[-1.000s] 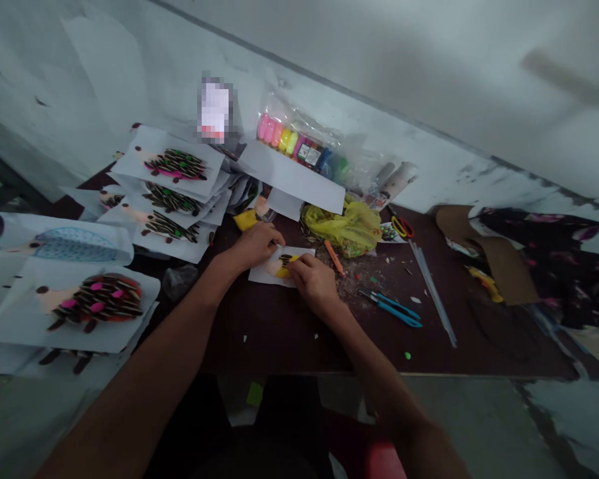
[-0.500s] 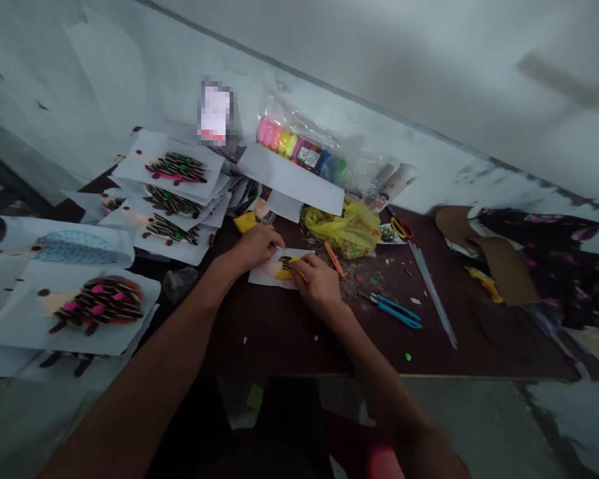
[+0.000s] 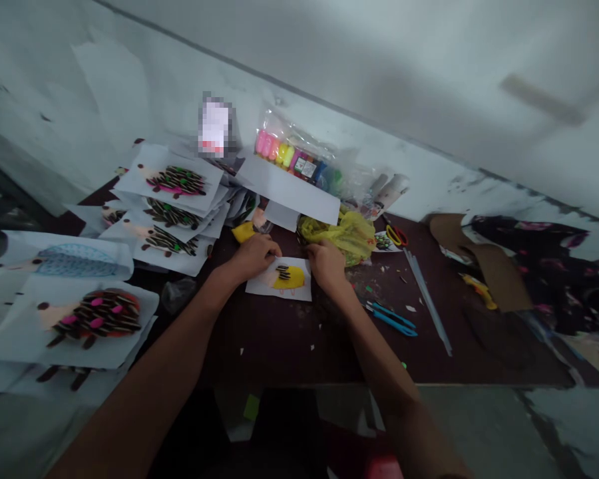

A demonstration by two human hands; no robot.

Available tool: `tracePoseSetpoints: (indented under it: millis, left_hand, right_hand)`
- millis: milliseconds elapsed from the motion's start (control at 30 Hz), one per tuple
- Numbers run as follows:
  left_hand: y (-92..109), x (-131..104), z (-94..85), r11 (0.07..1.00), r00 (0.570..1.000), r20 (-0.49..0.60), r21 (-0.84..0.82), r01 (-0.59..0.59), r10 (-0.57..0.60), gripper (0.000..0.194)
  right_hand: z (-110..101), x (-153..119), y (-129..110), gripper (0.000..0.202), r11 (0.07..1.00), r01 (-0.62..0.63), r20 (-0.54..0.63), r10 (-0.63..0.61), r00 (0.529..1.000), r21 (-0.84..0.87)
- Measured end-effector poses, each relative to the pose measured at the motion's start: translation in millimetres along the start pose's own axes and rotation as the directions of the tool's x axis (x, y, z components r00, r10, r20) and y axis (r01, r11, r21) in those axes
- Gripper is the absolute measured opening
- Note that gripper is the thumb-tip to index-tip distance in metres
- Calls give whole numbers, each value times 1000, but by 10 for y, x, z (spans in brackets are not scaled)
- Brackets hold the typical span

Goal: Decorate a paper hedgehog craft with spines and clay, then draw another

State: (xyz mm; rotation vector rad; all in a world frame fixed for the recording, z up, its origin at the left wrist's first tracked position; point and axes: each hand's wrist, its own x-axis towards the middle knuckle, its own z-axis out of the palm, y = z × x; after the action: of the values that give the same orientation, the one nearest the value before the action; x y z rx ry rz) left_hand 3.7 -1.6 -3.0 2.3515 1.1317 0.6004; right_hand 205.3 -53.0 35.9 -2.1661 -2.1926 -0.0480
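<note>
A small white card (image 3: pixel 300 291) lies on the dark table, bearing a yellow hedgehog shape (image 3: pixel 292 277) with several dark sticks on its left part. My left hand (image 3: pixel 256 255) rests at the card's upper left edge, its fingers bent together; what they grip, if anything, is hidden. Beyond the card's upper right corner, my right hand (image 3: pixel 326 265) has its fingers closed beside a yellow plastic bag (image 3: pixel 352 234), over the spot where small sticks lie. Whether it pinches one is too small to tell. A yellow lump (image 3: pixel 243 231) sits behind my left hand.
Stacks of hedgehog pictures (image 3: pixel 94 339) fill the left side. Clay pots in a clear bag (image 3: pixel 299 159) stand by the wall. On the right are a blue cutter (image 3: pixel 392 318), scissors (image 3: pixel 396 235), clear glue sticks (image 3: pixel 429 303), a yellow tool (image 3: pixel 479 291) and dark cloth (image 3: pixel 534 266).
My right hand has moved off the yellow shape, up and right to the edge of the yellow bag, uncovering the card. My left hand stays at the card's edge. The view has shifted slightly.
</note>
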Motion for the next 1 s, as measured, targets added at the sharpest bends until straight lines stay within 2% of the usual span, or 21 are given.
tracePoseSetpoints:
  millis: [200,500,667,800,900,1000]
  left_hand:
    - [11,16,52,1000,1000,-4,25,11,-11,21]
    - [12,28,47,997,1000,-5,71,-20,20,20]
    - [35,108,1,991,998,51,127,-40,34,21]
    - [21,183,-24,987,998,56,157,-34,26,20]
    - [4,205,-28,989,998,57,148,-18,10,20]
    - [-14,189,-17,993,999,38,117,-12,8,21]
  right_hand:
    - [-12,123,-88,31,997,-21,36,23,999,-76]
    - [-51,111,-89,28,1000,6,34,-5,999,-16]
    - [-63,61,-101,28,992,3,-7,-2,1000,123]
    - [-54,4,-122,30,961,87,-86,-67,994,262]
    - [-35,-29,-110,30,903,139,-137,-90,986,407]
    - [-1,-58,-68,32,800,160,-175,-69,982,578]
